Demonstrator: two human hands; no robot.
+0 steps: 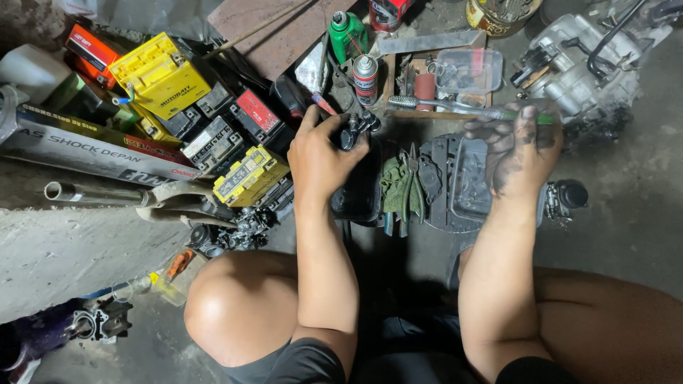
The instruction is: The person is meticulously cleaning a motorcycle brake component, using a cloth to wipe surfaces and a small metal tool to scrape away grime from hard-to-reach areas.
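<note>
Left hand [320, 153] grip closed around small black metal part [358, 128], greasy right hand [518, 146] clasping green-handled brush [466, 107]

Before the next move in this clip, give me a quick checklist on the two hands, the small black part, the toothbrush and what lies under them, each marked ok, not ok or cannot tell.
1. Left hand grips the small black metal part: ok, fingers wrapped round it.
2. Grease-blackened right hand holds the green-handled toothbrush: ok, handle pinched at the fingertips.
3. Brush head reaches the part: not ok, the bristle end sits apart, to its right.
4. Dark plastic tray lies under the hands: ok.
5. Green-handled pliers and green rag stay out of the way: ok, lying between the wrists.
6. Part clean: cannot tell, too dark and small.
</note>
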